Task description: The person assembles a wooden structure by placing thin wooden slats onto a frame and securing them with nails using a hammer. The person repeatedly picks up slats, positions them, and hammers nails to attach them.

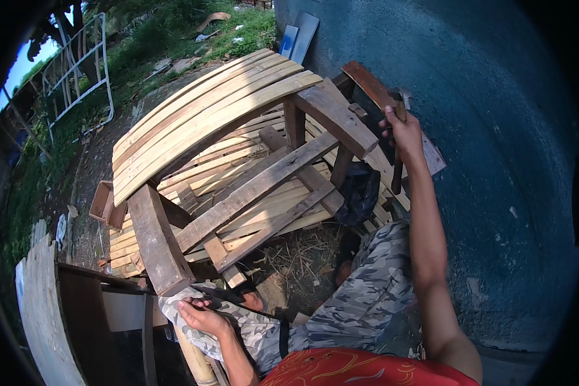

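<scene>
My right hand (405, 135) is raised on the right side, its fingers wrapped round the wooden handle of a hammer (397, 175). The hammer's metal head sticks up above the fist, close to the blue wall. Low on the left, my left hand (202, 318) rests over my thigh with curled fingers; whatever they hold, if anything, is too small to name. Just above that hand is the near end of a thick dark beam (157, 238). The beam belongs to a wooden frame whose far side carries pale slats (219, 116) laid side by side.
More pale slats (270, 209) lie beneath the frame. A black plastic bag (359, 193) hangs by its right legs. A reddish board (370, 83) leans near the blue wall (495, 161). On the left are a small wooden box (107, 204) and a weathered grey panel (48, 309).
</scene>
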The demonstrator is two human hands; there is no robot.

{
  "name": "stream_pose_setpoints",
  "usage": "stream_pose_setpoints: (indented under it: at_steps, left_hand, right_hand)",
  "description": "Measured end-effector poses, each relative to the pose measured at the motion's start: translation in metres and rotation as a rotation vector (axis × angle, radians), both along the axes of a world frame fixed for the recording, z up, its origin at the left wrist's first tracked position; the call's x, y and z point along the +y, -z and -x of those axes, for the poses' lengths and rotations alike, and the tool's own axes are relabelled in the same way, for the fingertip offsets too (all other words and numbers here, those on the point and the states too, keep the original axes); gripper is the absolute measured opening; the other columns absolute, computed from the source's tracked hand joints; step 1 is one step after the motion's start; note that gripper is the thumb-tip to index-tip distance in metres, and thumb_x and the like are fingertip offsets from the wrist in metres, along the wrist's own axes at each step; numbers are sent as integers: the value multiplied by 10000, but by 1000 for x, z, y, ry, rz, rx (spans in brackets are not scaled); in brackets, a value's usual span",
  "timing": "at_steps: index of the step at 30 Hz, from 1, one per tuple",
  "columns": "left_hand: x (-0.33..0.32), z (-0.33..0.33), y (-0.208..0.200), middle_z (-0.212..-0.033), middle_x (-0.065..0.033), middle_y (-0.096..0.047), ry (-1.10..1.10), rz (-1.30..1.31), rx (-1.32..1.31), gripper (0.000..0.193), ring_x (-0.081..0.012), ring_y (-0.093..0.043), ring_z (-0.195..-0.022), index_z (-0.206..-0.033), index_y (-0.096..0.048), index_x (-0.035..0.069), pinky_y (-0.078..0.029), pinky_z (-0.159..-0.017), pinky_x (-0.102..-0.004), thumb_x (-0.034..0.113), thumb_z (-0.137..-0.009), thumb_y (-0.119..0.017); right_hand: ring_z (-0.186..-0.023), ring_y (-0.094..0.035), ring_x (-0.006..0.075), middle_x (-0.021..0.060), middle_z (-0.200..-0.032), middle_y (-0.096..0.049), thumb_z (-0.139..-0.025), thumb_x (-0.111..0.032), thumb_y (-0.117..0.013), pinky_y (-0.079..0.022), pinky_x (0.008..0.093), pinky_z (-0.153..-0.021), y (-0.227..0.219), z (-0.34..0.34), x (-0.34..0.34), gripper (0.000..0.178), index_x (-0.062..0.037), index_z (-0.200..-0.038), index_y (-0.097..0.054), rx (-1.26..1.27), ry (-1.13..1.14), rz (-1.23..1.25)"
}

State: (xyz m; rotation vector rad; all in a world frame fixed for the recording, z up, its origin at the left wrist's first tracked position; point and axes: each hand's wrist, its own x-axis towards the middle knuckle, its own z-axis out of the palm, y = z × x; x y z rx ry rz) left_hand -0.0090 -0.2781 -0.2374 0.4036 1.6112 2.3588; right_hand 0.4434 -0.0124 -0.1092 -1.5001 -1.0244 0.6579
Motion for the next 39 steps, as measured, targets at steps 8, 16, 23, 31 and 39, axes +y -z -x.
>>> stream_pose_setpoints:
  at_steps: [8,16,23,31,39]
  left_hand:
    - [28,-164,30,-844,-27,-677,1103,407,342,167,-76,-599,-754,-1085,-702,-12,-485,-726,-233,126,-997,-670]
    - [160,-203,81,-1241,-179,-629,632,490,1290,482,-370,-521,-1252,-1276,-630,64,-327,-1100,-487,383,-925,-713]
    - [182,-171,107,-1162,-123,-658,643,689,1483,481,-312,-576,-1115,-1277,-658,101,-332,-1042,-489,446,-943,-673]
    - [191,-170,118,-1118,-89,-669,560,584,1576,431,-281,-604,-1061,-1245,-673,94,-381,-1031,-467,401,-943,-683]
    - [187,-200,91,-1120,-88,-672,623,358,1471,366,-284,-605,-1104,-1233,-678,76,-393,-1049,-447,267,-922,-703]
  right_hand:
    - [-582,-522,245,161,-618,-566,-909,-432,-739,-442,420,-621,129,-15,-70,485,13,-762,-615,-246,89,296]
    - [-800,-648,423,243,-816,-657,-738,-371,-877,-497,509,-764,180,1,-75,470,28,-846,-653,-578,60,247]
    - [-941,-668,464,266,-933,-701,-785,-71,-634,-521,526,-824,192,-15,-63,174,-25,-934,-711,-500,-73,471]
    - [-893,-660,471,274,-879,-681,-760,-61,-641,-501,510,-785,182,-32,-100,143,-7,-889,-667,-421,-69,477]
    - [-935,-651,466,270,-932,-684,-719,-80,-702,-501,504,-817,189,-38,-120,241,-4,-946,-678,-311,-135,476]
